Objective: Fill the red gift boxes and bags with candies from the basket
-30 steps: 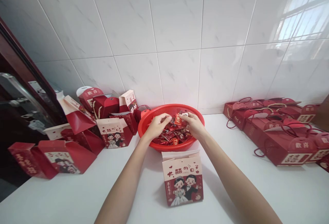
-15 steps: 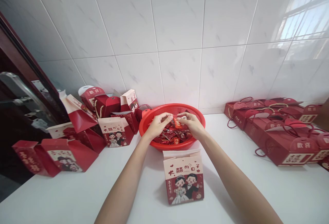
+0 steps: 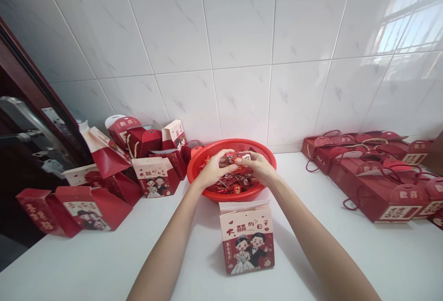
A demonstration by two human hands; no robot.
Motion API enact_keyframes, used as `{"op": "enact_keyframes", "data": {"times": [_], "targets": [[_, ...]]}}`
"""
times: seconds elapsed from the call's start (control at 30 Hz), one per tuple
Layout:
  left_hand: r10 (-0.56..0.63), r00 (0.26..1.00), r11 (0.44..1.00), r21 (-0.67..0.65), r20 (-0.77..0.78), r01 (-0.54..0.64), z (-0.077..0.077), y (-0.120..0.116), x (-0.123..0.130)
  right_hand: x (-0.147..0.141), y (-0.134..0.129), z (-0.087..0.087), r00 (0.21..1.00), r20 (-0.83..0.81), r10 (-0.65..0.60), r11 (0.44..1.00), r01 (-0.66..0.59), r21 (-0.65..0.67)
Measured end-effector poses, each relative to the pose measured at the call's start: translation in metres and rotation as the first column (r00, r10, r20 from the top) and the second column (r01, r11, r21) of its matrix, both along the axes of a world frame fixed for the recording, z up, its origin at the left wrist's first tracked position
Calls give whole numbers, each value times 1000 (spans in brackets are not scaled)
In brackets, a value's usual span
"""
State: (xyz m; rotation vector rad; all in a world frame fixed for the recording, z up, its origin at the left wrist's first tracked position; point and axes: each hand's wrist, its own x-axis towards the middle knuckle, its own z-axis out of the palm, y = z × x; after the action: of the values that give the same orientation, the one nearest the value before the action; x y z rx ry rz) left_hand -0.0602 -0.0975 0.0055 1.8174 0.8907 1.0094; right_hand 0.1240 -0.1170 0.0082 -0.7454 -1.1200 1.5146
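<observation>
A red plastic basket [image 3: 268,151] holds many red-wrapped candies [image 3: 224,182]. Over it, my left hand [image 3: 215,170] has its fingers closed on red-wrapped candies [image 3: 235,158] at the basket's middle. My right hand [image 3: 259,167] grips the candies from the other side, its thumb pointing left. Part of what lies between the fingers is hidden. In front of the basket stands a red and cream gift box [image 3: 247,241] with a cartoon couple on it, its top flaps raised.
Several red gift boxes [image 3: 157,176] stand upright at the left, near a dark door with a metal handle [image 3: 29,116]. Flat-lying red boxes with cords [image 3: 372,190] fill the right. A tiled wall [image 3: 242,103] rises behind the white table [image 3: 194,255].
Both hands have closed in around the candies, which now lie sideways between the fingers. The basket and boxes have stayed in place.
</observation>
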Motion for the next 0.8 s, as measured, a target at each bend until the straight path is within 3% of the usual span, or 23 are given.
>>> {"op": "enact_keyframes", "data": {"times": [0.17,0.3,0.4,0.53,0.67,0.8], "targets": [[86,993,995,53,-85,-81,-3,1,0,0,-1,-1,999,42,15,1000,-15,-5],[196,976,975,127,-99,-183,-3,2,0,-2,4,-4,982,-60,-181,983,178,-53],[234,920,968,161,-314,-191,-2,1,0,-2,8,-6,949,-112,-296,953,287,-93],[150,802,988,121,-579,-97,0,-2,-1,-3,9,-5,915,-151,-374,925,356,-130],[169,815,985,109,-554,-131,0,0,-2,-4,7,-3,903,-177,-392,917,369,-150],[272,899,959,180,-343,-221,-1,6,-3,-5,8,-3,904,-189,-383,921,356,-161]]}}
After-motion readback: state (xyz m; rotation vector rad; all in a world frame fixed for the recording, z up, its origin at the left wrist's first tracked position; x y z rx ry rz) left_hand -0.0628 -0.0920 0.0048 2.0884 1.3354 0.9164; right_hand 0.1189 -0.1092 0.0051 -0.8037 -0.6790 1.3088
